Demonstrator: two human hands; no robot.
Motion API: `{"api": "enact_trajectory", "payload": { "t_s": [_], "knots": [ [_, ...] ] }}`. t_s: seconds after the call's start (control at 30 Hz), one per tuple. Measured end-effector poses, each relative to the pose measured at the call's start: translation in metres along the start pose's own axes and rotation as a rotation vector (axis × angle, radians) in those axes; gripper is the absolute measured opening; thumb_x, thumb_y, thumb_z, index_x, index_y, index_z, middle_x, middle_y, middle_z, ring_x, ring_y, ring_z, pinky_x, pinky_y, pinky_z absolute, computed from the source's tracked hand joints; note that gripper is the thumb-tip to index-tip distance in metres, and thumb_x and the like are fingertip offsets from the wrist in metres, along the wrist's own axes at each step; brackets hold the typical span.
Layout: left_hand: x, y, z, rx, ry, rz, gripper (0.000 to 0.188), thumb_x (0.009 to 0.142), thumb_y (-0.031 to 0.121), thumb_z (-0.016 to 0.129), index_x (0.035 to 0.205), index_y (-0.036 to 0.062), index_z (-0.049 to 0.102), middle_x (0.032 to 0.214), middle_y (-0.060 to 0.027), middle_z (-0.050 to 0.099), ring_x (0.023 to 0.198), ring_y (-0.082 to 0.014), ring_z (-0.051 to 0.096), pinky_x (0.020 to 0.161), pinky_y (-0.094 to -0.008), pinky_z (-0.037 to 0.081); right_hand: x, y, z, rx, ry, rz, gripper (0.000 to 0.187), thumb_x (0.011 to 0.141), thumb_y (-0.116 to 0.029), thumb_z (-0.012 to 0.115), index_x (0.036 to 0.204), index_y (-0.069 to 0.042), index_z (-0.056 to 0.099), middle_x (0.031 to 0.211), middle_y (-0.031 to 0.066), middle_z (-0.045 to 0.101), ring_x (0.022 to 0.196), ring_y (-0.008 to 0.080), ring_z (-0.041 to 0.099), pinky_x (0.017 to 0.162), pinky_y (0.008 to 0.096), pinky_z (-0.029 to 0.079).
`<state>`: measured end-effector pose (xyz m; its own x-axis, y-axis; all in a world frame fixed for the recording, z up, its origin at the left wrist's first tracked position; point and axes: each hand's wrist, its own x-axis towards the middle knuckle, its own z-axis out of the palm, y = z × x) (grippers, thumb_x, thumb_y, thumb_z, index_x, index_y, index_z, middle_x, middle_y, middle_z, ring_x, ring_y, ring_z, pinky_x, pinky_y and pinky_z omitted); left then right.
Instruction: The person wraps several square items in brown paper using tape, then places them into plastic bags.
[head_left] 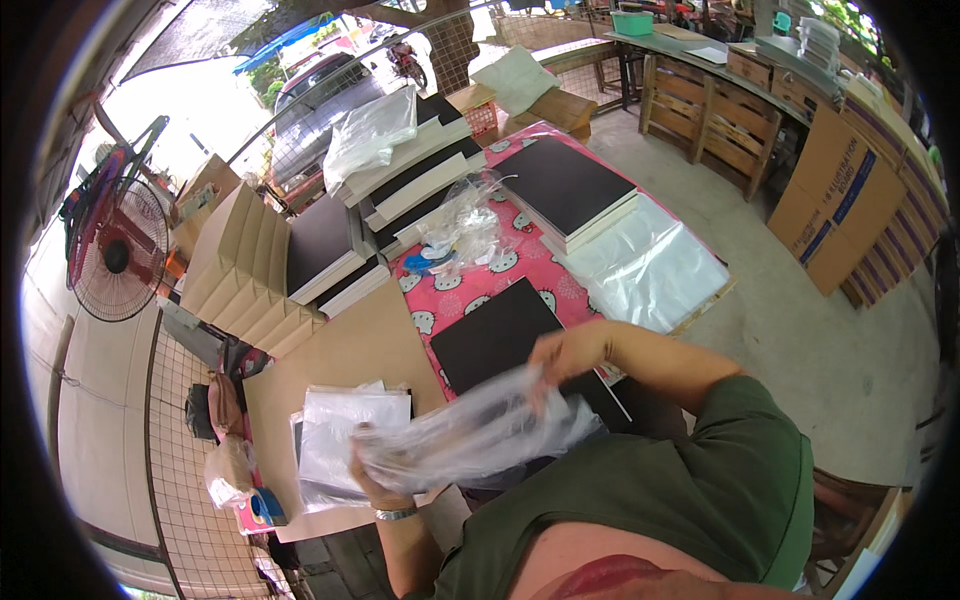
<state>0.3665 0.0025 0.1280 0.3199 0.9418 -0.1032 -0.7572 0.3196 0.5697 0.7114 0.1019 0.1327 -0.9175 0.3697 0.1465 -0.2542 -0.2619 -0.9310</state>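
Red tints the blades of the fan (117, 256) at our far left, and next to it we see a stack of brown-paper packs (240, 265) at the edge of the desk. Nearer us, on a brown sheet (365, 335), lies a pile of clear plastic (342, 465). Our left hand (379, 480) is just beside that pile, at one end of the clear film (470, 435); its fingers curve at the film, but blur and glare mean we cannot tell whether they pinch it or are spread against it. The film stretches between our two hands, above the near side of the desk, and crosses in front of a black board (490, 335); we cannot tell whether the two touch. Our right hand (568, 355) is at the film's other end, its fingers bent downward and seemingly pinching the edge. We judge the step in hand to be spreading or straightening this film, and the next move to call for a sure grip at both ends, with the loose folds kept from snagging. Farther right, a stack of black boards (570, 190) rests on the pink cloth (545, 267) beside a flat spread of glossy plastic (655, 265).
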Motion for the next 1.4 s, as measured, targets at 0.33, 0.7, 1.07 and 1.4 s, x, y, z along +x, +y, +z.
{"api": "enact_trajectory", "payload": {
  "t_s": [0.33,0.7,1.07,1.4],
  "knots": [
    [0.017,0.016,0.026,0.298,-0.007,0.309,0.046,0.082,0.022,0.059,0.12,0.0013,0.044,0.107,-0.0098,0.058,0.087,-0.0213,0.059,0.079,-0.0366,0.05,-0.002,-0.022,0.004,-0.425,0.085,0.286,0.016,0.086,-0.01,0.056,0.101,-0.002,0.058,0.083,0.0038,0.061,0.078,0.0118,0.059,0.072,0.0282,0.048],
    [0.03,0.022,0.019,0.14,-0.082,0.232,0.038,0.081,0.006,0.055,0.118,0.0011,0.049,0.121,-0.0168,0.051,0.115,-0.0248,0.047,0.095,-0.0429,0.04,-0.006,-0.017,-0.011,-0.458,0.213,0.076,0.016,0.085,-0.019,0.062,0.089,-0.004,0.056,0.079,-0.0041,0.058,0.07,0.0031,0.054,0.064,0.019,0.043],
    [0.046,-0.004,-0.026,0.218,-0.044,-0.004,0.033,0.077,0.012,0.065,0.106,-0.0012,0.057,0.104,-0.0151,0.062,0.093,-0.0277,0.061,0.081,-0.0368,0.05,-0.014,-0.003,-0.057,0.236,0.416,-0.293,0.022,0.082,-0.004,0.058,0.104,-0.003,0.054,0.099,0.0061,0.06,0.09,0.0143,0.061,0.078,0.0266,0.051],
    [0.216,-0.022,-0.09,1.7,0.66,0.094,0.036,0.08,0.023,0.052,0.1,-0.0065,0.06,0.091,-0.0197,0.064,0.083,-0.0277,0.062,0.073,-0.0372,0.048,0.043,0.091,-0.206,-1.401,1.121,0.235,0.034,0.075,-0.012,0.054,0.107,0.0,0.057,0.107,0.0173,0.057,0.094,0.0287,0.061,0.079,0.0413,0.05]
  ]
}}
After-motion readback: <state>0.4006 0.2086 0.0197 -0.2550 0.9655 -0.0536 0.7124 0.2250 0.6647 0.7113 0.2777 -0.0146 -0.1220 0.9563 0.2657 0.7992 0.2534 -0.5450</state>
